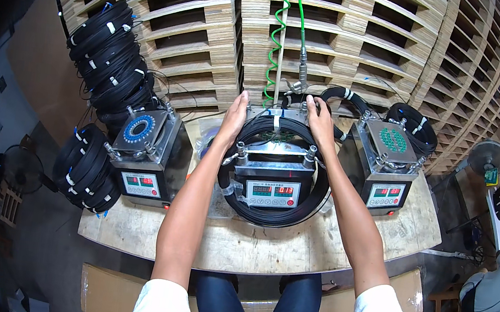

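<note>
A large coil of black cable [319,192], bound with a white tie at its top, hangs around the front of the middle machine [273,194], which has a metal top and a lit display panel. At the coil's upper left, beside the machine's far corner, is my left hand [234,116], its fingers stretched away from me. My right hand [321,124] is at the upper right, thumb and forefinger slightly apart near the far corner post. Both hands look open, though some fingertips are hidden behind the hands. Whether either touches the machine or the coil, I cannot tell.
Similar machines stand left [143,183] and right [385,195] on the wooden table [238,248]. Stacked black cable coils [108,67] rise at the left; another coil [412,129] lies behind the right machine. A green air hose [302,19] hangs before wooden pallets [211,14].
</note>
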Demonstrator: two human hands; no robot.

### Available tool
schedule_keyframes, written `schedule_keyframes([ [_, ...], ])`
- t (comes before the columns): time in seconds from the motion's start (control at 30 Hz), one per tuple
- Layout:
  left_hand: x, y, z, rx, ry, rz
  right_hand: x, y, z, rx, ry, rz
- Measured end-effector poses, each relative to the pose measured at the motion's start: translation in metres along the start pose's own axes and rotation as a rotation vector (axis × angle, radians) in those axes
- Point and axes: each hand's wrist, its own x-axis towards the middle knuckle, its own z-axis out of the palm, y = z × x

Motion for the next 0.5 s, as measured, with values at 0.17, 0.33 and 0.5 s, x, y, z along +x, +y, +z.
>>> schedule_keyframes([
  [0.17, 0.0, 0.0, -0.009, 0.082, 0.038, -0.15, 0.002, 0.002, 0.003, -0.083, -0.047, -0.096],
  [0.33, -0.006, 0.004, -0.009, 0.087, 0.185, -0.23, 0.008, 0.014, 0.005, 0.048, -0.148, -0.139],
  [0.5, -0.006, 0.01, -0.003, -0.007, 0.129, -0.23, 0.02, 0.031, 0.005, 0.107, -0.069, -0.115],
])
